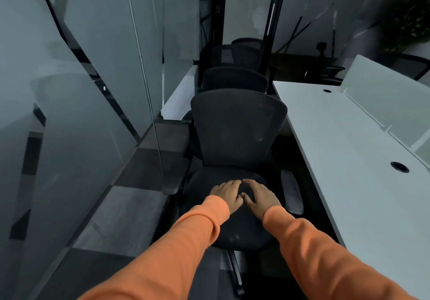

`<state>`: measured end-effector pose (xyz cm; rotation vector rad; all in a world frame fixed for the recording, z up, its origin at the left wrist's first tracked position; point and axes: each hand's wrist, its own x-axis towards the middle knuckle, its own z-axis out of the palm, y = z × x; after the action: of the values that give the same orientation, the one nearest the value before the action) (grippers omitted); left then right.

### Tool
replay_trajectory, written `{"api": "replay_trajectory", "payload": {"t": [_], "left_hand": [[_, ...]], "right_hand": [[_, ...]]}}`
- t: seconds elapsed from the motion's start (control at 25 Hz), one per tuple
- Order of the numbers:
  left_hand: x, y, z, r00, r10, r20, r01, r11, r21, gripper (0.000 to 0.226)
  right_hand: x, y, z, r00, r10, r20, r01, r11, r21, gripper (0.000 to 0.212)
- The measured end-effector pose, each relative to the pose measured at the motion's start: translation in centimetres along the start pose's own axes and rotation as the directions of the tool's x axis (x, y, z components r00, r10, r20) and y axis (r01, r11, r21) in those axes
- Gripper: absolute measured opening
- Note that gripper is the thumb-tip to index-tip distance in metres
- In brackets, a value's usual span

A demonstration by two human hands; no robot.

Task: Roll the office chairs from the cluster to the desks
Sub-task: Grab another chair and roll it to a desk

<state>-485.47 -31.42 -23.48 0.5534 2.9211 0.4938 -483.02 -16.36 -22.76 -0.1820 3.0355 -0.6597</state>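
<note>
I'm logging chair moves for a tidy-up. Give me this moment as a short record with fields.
left hand: flat on the seat
right hand: flat on the seat, beside the left
nearest chair: black, backrest away from the person
desk: white, right of the chair
other chairs: in a row behind it
left side: glass partition

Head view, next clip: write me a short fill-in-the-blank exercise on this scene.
The left hand and right hand rest flat on the nearest office chair, on its ____.
The white desk stands to the person's ____.
Both sleeves are ____.
Missing words: seat; right; orange.
</note>
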Motion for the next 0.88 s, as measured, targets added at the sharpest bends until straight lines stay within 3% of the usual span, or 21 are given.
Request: {"api": "replay_trajectory", "payload": {"t": [0.48, 0.72, 0.88], "left_hand": [[12.5, -1.5, -1.4, 0.999, -0.045, -0.008, 0.044, 0.994, -0.097, 0.055], [21.2, 0.9, -2.8, 0.992, -0.111, -0.067, 0.094, 0.97, -0.222, 0.054], [26.7, 3.7, -2.8, 0.986, -0.158, -0.057, 0.135, 0.949, -0.286, 0.056]], "right_hand": [[11.2, 6.0, -2.6, 0.999, 0.034, 0.038, -0.034, 0.999, 0.013, 0.051], [20.9, 12.5, -6.3, 0.998, 0.05, -0.05, -0.035, 0.962, 0.269, 0.042], [28.6, 16.3, -10.2, 0.992, 0.053, -0.118, -0.015, 0.953, 0.303, 0.04]]}}
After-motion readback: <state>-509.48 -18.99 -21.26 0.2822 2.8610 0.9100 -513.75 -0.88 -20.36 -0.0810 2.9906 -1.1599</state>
